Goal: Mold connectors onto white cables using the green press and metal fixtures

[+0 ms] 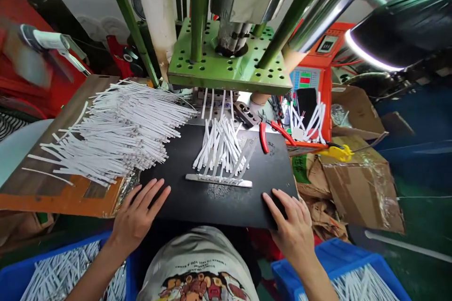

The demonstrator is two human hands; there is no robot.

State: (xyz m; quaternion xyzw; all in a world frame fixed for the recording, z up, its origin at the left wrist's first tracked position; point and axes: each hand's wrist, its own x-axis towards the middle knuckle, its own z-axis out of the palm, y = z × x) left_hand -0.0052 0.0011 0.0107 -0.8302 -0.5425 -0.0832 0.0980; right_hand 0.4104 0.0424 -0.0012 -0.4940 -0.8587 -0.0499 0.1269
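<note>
Watching from afar, I have 2 bare hands at the near corners of the black board (212,209): the left hand (136,218) spread over its left edge, the right hand (293,225) loosely spread at the right, with nothing pinched in either. Between them and farther in, a bundle of white strips (221,143) lies mid-board, behind a metal bar (219,180) with grit (217,192) just in front. I judge the bundle best taken by its middle with light fingers, so the strips neither bend nor fan out, and the bar best lifted level. Red-handled pliers (263,138) lie to the right, so I would steer a reaching wrist clear of them. Outward, a larger heap of strips (120,127) sits left, a green plate (229,85) hangs beyond the bundle, and 2 blue bins (339,244) stand low at either side.
</note>
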